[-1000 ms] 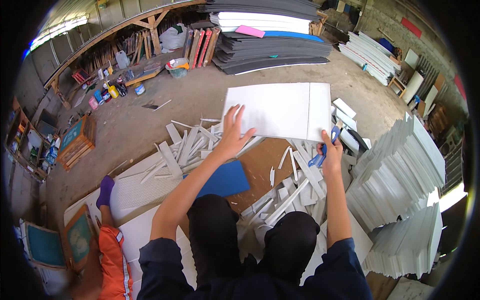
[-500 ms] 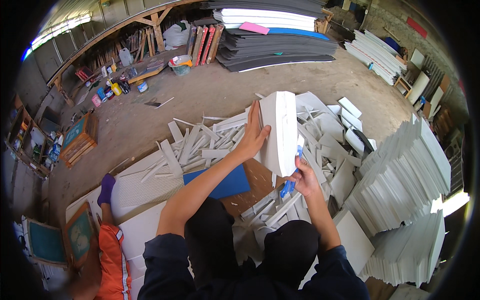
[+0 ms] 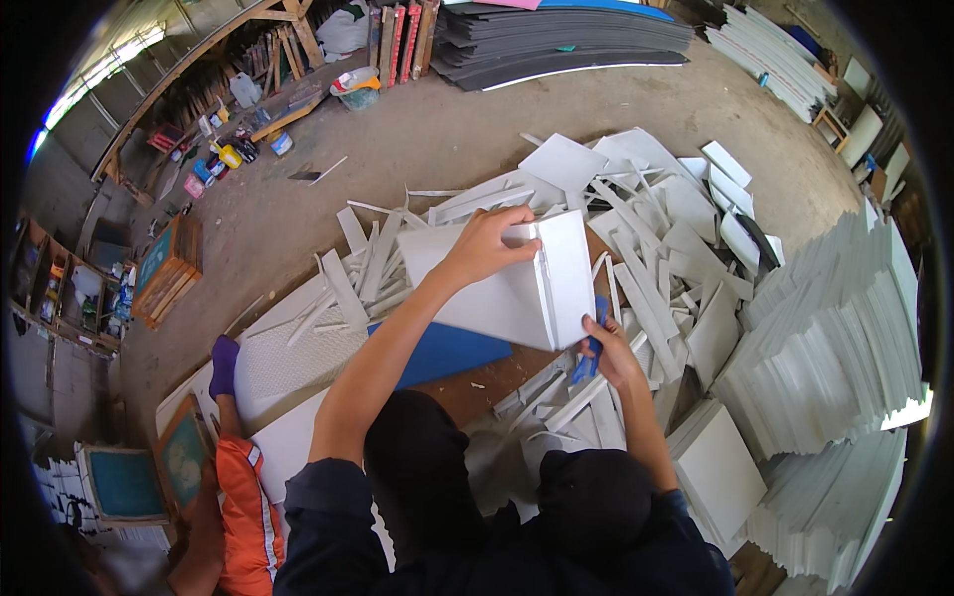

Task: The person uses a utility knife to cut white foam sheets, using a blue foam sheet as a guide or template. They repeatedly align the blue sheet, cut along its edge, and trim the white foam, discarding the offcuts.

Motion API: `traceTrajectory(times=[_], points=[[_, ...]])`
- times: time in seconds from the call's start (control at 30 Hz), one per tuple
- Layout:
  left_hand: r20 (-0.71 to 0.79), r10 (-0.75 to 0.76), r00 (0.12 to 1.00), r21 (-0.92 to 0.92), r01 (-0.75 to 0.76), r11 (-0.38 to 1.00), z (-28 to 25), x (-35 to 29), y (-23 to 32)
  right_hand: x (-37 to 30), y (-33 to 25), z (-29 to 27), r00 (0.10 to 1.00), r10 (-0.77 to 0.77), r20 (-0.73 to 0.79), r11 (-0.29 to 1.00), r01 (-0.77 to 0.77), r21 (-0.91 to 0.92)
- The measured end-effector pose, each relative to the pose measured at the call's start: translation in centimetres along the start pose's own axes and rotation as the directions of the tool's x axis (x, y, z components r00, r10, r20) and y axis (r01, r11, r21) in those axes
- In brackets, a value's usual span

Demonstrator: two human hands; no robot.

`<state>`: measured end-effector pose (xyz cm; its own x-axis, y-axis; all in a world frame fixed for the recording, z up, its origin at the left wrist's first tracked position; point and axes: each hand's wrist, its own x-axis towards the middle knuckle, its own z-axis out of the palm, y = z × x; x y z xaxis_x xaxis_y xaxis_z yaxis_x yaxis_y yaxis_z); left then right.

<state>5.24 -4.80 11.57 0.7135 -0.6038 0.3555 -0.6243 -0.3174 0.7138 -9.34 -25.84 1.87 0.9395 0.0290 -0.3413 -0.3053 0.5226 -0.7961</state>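
Over the offcuts, my left hand [image 3: 492, 243] pinches the upper edge of a white foam block [image 3: 477, 288], thumb on one side and fingers over the top. A narrower white face [image 3: 574, 273] of the foam stands along the block's right, with a seam line between. My right hand [image 3: 614, 356] is closed around a blue utility knife [image 3: 590, 348], its fingertips at the foam's lower right corner. The knife's blade cannot be made out. Below the foam lie a blue sheet [image 3: 452, 356] and a brown board [image 3: 487, 387].
White foam strips and scraps [image 3: 661, 288] are heaped around the board. Tall stacks of white sheets [image 3: 835, 338] stand at the right. Another person's leg in orange trousers [image 3: 248, 517] is at the left. Dark sheets [image 3: 556, 45] are piled at the back.
My left hand has shifted from the block's side face to its upper edge. The foam has turned and tilted, showing its broad left face. The view has tipped downward.
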Motion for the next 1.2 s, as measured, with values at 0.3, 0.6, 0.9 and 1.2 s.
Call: traceTrajectory(times=[0.3,0.6,0.9,1.2], points=[[-0.224,0.214,0.951,0.612,-0.034,0.79,7.4,1.5,-5.6,0.5,-0.7,-6.4,0.979,-0.111,-0.174,0.982,0.081,-0.172],[-0.098,0.246,0.964,0.662,-0.122,0.74,13.3,0.7,-7.2,2.2,1.3,-2.6,0.904,-0.413,-0.112,0.487,0.116,-0.866],[-0.094,0.168,0.981,0.625,-0.073,0.777,13.1,0.8,-7.6,2.7,0.7,1.9,0.876,-0.471,-0.102,0.352,0.081,-0.932],[-0.07,0.137,0.988,0.568,-0.073,0.82,12.5,0.9,-6.9,4.0,1.2,2.5,0.893,-0.442,-0.088,0.279,0.044,-0.959]])
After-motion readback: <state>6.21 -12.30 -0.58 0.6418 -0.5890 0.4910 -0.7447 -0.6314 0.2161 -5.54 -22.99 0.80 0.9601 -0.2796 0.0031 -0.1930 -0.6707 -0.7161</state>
